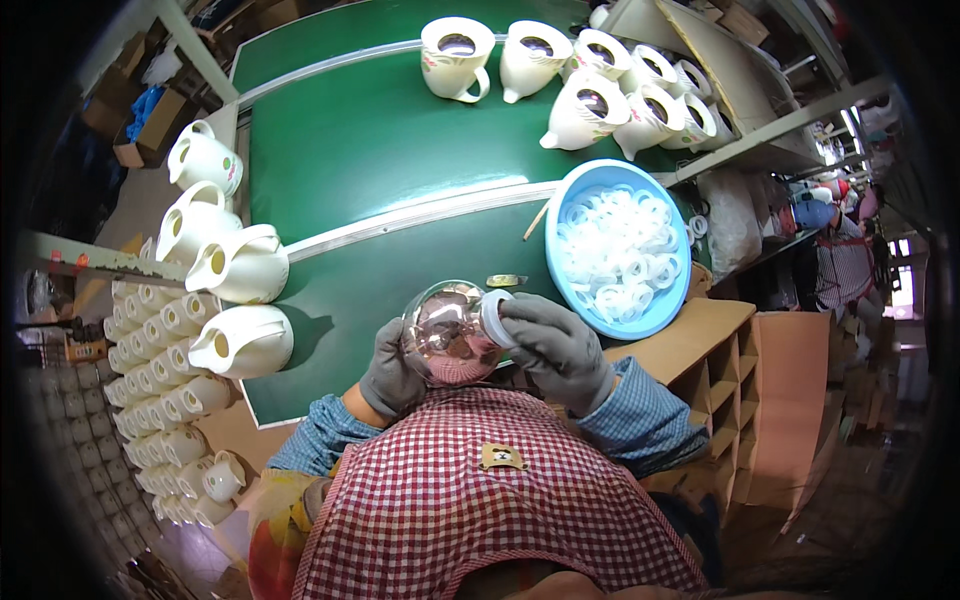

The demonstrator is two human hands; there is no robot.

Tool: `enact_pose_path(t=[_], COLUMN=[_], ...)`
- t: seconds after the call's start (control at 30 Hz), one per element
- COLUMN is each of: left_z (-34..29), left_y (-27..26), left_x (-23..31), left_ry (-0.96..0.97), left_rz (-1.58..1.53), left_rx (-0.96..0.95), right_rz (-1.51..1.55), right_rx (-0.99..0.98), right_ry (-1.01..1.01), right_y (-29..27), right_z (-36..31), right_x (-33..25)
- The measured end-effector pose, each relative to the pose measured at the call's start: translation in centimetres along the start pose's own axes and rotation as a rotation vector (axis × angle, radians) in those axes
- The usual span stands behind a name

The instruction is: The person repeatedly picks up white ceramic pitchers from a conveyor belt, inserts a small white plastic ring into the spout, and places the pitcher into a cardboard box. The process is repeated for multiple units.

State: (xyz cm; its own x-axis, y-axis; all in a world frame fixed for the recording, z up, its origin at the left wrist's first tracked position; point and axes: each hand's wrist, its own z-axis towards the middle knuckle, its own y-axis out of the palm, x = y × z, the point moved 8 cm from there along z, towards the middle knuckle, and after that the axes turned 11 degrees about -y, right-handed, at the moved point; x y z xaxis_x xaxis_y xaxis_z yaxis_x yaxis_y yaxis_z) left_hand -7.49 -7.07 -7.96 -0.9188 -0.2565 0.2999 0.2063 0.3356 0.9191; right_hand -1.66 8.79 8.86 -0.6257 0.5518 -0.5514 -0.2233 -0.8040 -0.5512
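Note:
My left hand point(392, 375), in a grey glove, is wrapped round the side of a shiny, pinkish mirrored glass flask liner point(452, 335). The liner lies tilted in front of my apron, its mouth end toward the right. At that end my gloved right hand point(558, 350) grips a translucent white plastic ring point(496, 318), which sits at the liner's neck. How far the ring is seated on the glass I cannot tell. Just beyond the ring, a small roll of tape point(507, 281) lies on the green table point(340, 345).
To the right stands a blue basin point(563, 285) full of white plastic rings point(625, 240). White jug bodies point(240, 342) line the table's left edge. More jugs with dark openings point(455, 65) stand at the back. A metal rail point(400, 222) crosses the table. Many jugs point(165, 350) are stacked at lower left.

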Motion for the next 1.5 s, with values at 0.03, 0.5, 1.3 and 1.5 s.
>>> enact_pose_path(t=[0.03, 0.5, 1.3, 1.5], left_z=[-0.2, -6.0, -31.0, -38.1], left_y=[0.8, 0.6, -8.6, -13.8], left_x=[0.1, 5.6, 4.5, 3.6], left_ry=[0.008, 0.369, 0.776, 0.946], left_rz=[-0.077, 0.327, -0.232, -0.28], left_rx=[-0.072, 0.155, 0.282, 0.532], right_rz=[-0.02, -0.129, 0.237, 0.195], right_rx=[-0.013, 0.0, -0.749, -0.829], right_ry=[-0.018, -0.129, -0.188, -0.168], right_y=[0.3, 6.0, 33.8, 43.2], right_z=[0.1, 3.7, 15.4, 12.8], right_x=[-0.4, -1.6, -1.4, 2.4])
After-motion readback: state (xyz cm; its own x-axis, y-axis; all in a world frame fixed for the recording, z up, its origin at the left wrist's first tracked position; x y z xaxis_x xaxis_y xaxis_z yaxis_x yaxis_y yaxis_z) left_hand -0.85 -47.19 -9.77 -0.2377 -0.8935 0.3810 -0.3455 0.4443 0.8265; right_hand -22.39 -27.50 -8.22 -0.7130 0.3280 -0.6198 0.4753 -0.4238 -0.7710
